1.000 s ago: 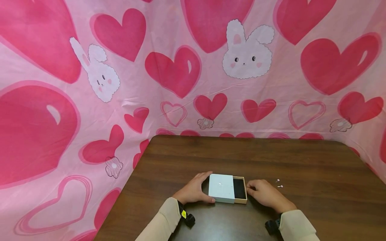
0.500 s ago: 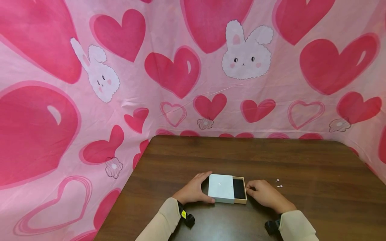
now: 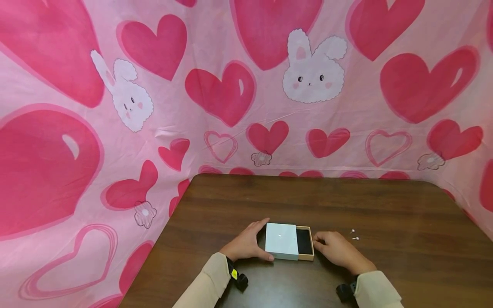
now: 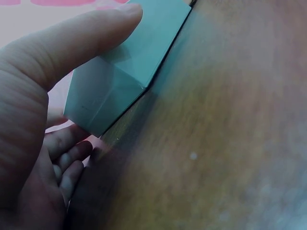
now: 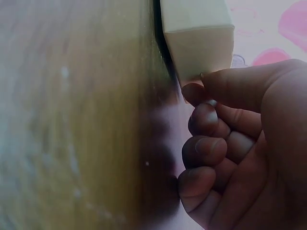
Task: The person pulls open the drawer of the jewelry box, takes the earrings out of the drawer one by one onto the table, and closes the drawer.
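A small drawer-style box lies on the table, its pale blue sleeve (image 3: 281,241) at left and a tan inner tray (image 3: 307,257) with a black lining partly out on the right. My left hand (image 3: 246,244) grips the sleeve from its left end. In the left wrist view its thumb (image 4: 96,36) lies along one side face of the sleeve. My right hand (image 3: 337,249) is at the tray's right end, fingers curled. Thumb and forefinger pinch at the tray's end face (image 5: 199,55) in the right wrist view; the exact bit pinched is hidden.
Two small stud earrings with pale round heads, the farther stud (image 3: 352,231) and the nearer stud (image 3: 356,238), lie beyond the right hand. The brown wooden table (image 3: 246,201) backs onto a pink heart-print cloth (image 3: 231,38) at the rear and left.
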Action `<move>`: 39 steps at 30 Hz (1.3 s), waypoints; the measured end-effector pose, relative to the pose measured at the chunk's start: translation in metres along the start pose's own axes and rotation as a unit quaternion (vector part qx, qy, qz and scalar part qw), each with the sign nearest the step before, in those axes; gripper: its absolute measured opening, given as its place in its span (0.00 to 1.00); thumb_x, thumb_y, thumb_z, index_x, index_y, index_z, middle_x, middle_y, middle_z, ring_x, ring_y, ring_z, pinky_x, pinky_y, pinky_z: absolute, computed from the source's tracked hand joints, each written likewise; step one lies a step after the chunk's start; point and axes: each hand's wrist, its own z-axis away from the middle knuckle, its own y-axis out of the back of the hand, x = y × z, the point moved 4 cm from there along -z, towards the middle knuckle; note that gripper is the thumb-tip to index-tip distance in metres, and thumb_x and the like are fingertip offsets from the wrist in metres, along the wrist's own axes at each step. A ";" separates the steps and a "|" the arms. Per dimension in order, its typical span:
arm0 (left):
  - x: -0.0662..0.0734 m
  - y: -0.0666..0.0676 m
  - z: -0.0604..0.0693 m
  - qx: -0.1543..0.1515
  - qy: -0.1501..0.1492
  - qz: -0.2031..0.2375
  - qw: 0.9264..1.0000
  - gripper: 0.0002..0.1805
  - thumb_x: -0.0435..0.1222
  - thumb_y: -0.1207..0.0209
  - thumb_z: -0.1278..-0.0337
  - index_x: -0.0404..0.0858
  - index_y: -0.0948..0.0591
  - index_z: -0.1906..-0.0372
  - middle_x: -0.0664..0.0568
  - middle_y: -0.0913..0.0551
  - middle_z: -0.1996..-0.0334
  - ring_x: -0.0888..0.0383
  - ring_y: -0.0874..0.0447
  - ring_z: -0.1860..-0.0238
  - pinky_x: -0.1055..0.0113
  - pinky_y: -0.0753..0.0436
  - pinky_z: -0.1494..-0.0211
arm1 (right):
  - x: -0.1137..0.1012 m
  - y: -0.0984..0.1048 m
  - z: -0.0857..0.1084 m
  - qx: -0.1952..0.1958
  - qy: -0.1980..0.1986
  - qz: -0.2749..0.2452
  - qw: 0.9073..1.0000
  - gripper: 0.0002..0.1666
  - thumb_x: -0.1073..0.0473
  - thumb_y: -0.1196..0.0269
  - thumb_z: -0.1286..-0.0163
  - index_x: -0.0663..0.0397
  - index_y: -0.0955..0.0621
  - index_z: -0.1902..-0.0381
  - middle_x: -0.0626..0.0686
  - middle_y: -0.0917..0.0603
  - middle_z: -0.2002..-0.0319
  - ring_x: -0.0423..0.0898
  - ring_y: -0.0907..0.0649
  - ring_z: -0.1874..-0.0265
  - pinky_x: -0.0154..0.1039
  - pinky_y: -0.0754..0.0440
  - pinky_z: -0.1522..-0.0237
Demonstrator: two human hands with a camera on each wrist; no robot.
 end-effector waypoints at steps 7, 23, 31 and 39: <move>0.001 0.000 0.000 -0.003 -0.002 0.002 1.000 0.66 0.62 0.24 0.73 0.52 0.45 0.23 0.55 0.39 0.29 0.55 0.42 0.31 0.47 0.35 0.35 | 0.000 -0.002 0.002 0.001 -0.015 -0.007 1.000 0.03 0.59 0.38 0.31 0.45 0.17 0.66 0.41 0.21 0.70 0.40 0.25 0.71 0.43 0.25 0.64; 0.005 0.000 0.008 -0.002 0.010 0.004 1.000 0.65 0.64 0.27 0.68 0.55 0.50 0.22 0.53 0.43 0.27 0.52 0.46 0.28 0.44 0.38 0.34 | 0.003 0.008 0.013 0.029 0.000 -0.009 1.000 0.06 0.59 0.40 0.28 0.47 0.16 0.61 0.41 0.16 0.64 0.42 0.18 0.62 0.49 0.21 0.56; 0.019 0.001 0.020 0.012 0.027 -0.012 1.000 0.66 0.63 0.28 0.66 0.47 0.50 0.22 0.53 0.46 0.25 0.51 0.50 0.27 0.43 0.38 0.34 | 0.003 0.014 0.023 0.032 -0.007 -0.018 0.999 0.06 0.59 0.40 0.28 0.48 0.16 0.60 0.42 0.16 0.63 0.41 0.19 0.64 0.45 0.21 0.60; 0.019 0.004 0.024 0.032 0.020 -0.024 0.999 0.67 0.63 0.26 0.68 0.47 0.49 0.22 0.55 0.48 0.25 0.52 0.51 0.27 0.43 0.37 0.34 | 0.005 0.020 0.032 0.043 -0.016 -0.008 0.999 0.06 0.59 0.40 0.29 0.50 0.16 0.61 0.41 0.18 0.67 0.38 0.22 0.68 0.42 0.22 0.63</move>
